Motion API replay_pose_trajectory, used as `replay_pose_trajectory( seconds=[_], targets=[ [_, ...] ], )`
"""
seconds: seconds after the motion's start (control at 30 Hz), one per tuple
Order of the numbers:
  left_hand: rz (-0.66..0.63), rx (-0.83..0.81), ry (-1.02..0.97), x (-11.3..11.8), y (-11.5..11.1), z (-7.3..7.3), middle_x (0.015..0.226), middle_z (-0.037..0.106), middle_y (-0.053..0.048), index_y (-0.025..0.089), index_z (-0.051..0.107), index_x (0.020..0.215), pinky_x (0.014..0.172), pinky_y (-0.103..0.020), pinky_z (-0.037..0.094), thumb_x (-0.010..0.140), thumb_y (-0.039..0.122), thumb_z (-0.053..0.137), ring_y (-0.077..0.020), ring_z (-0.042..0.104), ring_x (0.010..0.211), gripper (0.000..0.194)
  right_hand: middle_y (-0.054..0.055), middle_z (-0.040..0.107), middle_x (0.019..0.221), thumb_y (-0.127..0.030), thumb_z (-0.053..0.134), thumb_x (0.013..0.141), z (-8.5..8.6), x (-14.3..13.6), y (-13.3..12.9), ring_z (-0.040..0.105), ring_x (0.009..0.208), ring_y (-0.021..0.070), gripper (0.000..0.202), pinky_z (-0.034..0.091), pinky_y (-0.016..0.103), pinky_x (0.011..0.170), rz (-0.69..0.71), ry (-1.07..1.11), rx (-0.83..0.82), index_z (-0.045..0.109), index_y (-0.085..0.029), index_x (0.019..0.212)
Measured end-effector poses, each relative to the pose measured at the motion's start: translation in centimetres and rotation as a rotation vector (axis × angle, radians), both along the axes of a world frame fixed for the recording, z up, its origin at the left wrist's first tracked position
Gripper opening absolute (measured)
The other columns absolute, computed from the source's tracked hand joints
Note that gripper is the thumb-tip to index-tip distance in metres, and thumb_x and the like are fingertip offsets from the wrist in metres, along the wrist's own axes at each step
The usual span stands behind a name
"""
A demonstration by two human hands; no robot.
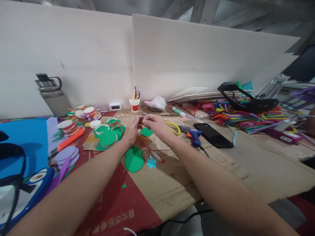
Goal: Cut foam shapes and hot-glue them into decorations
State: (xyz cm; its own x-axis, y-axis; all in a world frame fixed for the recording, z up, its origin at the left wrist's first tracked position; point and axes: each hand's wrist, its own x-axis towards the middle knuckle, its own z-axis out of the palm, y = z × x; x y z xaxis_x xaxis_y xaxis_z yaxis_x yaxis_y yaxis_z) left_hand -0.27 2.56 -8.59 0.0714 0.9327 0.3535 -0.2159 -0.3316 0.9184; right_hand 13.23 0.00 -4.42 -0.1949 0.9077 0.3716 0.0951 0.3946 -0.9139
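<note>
My left hand (131, 129) and my right hand (157, 126) meet above the cardboard-covered table, fingertips close together. Both sets of fingers are curled in; whatever is between them is too small or hidden to name. Just under my right hand's fingers lies a green foam piece (146, 131). Nearer to me are a rounded green foam cutout (134, 159), a blue star-shaped piece (151, 162) and a red pen (156, 155). Green discs and white rings (108, 137) are heaped left of my left hand. A yellow tape roll (174, 128) sits right of my right hand.
On the right are a blue glue gun (194, 135), a black phone (213, 135) and a pile of coloured pipe cleaners (228, 114). To the left stand a bottle (54, 98), an orange cutter (71, 139) and purple discs (67, 155). A pen cup (134, 104) is at the back.
</note>
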Motion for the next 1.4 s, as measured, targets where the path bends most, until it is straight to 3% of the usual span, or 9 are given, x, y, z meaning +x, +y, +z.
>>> replay_pose_trajectory(
  seconds=[0.13,0.33,0.53,0.7,0.8,0.93,1.03,1.2,1.4],
  targets=[
    [-0.011,-0.086,-0.147,-0.1,0.1,0.2,0.079,0.07,-0.005,0.017,0.069,0.085,0.061,-0.027,0.045,0.088,0.054,0.052,-0.016,0.062,0.071,0.04,-0.006,0.049,0.057,-0.028,0.064,0.071,1.0,0.3,-1.0,0.044,0.054,0.0082,0.016,0.035,0.023,0.055,0.284,0.077,-0.139,0.055,-0.018,0.065],
    [0.059,-0.199,-0.233,-0.2,-0.3,0.6,0.072,0.067,-0.005,0.016,0.069,0.081,0.059,-0.026,0.042,0.089,0.05,0.057,-0.0133,0.06,0.065,0.037,0.004,0.068,0.08,-0.035,0.06,0.089,4.4,0.6,-4.9,0.059,0.072,0.0106,0.029,0.045,0.022,0.067,1.257,-0.372,-0.217,0.073,-0.012,0.079],
    [0.054,-0.186,-0.194,-0.2,-0.4,0.5,0.071,0.067,-0.004,0.015,0.07,0.082,0.054,-0.023,0.039,0.084,0.05,0.062,-0.0111,0.059,0.06,0.035,-0.001,0.066,0.077,-0.014,0.078,0.074,3.6,-0.9,-6.2,0.058,0.074,0.0072,0.008,0.045,0.018,0.073,1.241,-0.409,-0.17,0.07,-0.012,0.076],
    [0.062,-0.18,-0.191,-0.1,-0.3,0.3,0.068,0.066,-0.004,0.015,0.068,0.079,0.054,-0.023,0.04,0.083,0.047,0.062,-0.0106,0.057,0.058,0.032,0.001,0.069,0.085,-0.006,0.07,0.077,2.4,-2.3,-7.4,0.064,0.084,0.0108,0.012,0.05,0.022,0.081,1.573,-0.432,-0.42,0.068,-0.012,0.087],
    [0.065,-0.172,-0.166,0.0,-0.3,0.4,0.069,0.066,-0.004,0.016,0.069,0.08,0.054,-0.023,0.039,0.083,0.047,0.062,-0.0107,0.057,0.058,0.032,-0.001,0.068,0.079,-0.016,0.073,0.079,2.5,-1.8,-6.8,0.061,0.075,0.0086,0.006,0.047,0.019,0.073,1.322,-0.489,-0.34,0.069,-0.013,0.081],
    [0.098,-0.155,-0.088,0.0,-0.7,0.6,0.065,0.065,-0.003,0.016,0.067,0.076,0.052,-0.024,0.036,0.082,0.04,0.065,-0.0109,0.054,0.055,0.025,-0.007,0.055,0.058,-0.037,0.077,0.076,2.7,-0.8,-5.2,0.044,0.052,0.0045,0.027,0.031,0.017,0.049,0.904,-0.592,-0.187,0.063,-0.015,0.068],
    [0.106,-0.104,0.0,0.0,-0.9,0.7,0.061,0.063,-0.002,0.016,0.066,0.072,0.051,-0.025,0.035,0.081,0.037,0.066,-0.0106,0.05,0.052,0.022,-0.008,0.048,0.053,-0.041,0.075,0.076,2.6,-0.7,-5.0,0.039,0.049,0.0046,0.032,0.026,0.018,0.045,0.884,-0.602,-0.181,0.057,-0.016,0.065],
    [0.142,-0.07,0.017,0.2,-1.0,1.2,0.061,0.063,-0.002,0.017,0.065,0.07,0.052,-0.026,0.035,0.08,0.034,0.066,-0.0113,0.051,0.054,0.02,-0.002,0.063,0.077,-0.028,0.072,0.079,2.8,-0.3,-5.1,0.054,0.067,0.0077,0.015,0.042,0.018,0.06,0.949,-0.455,-0.2,0.067,-0.017,0.086],
    [0.255,-0.015,-0.095,-1.2,-0.5,5.7,0.063,0.063,-0.001,0.018,0.064,0.071,0.052,-0.025,0.034,0.084,0.028,0.059,-0.0102,0.051,0.055,0.017,-0.001,0.061,0.074,-0.035,0.069,0.079,3.1,0.8,-3.5,0.056,0.065,0.0104,0.02,0.044,0.023,0.059,0.665,-0.132,-0.169,0.064,-0.018,0.086]
  ],
)
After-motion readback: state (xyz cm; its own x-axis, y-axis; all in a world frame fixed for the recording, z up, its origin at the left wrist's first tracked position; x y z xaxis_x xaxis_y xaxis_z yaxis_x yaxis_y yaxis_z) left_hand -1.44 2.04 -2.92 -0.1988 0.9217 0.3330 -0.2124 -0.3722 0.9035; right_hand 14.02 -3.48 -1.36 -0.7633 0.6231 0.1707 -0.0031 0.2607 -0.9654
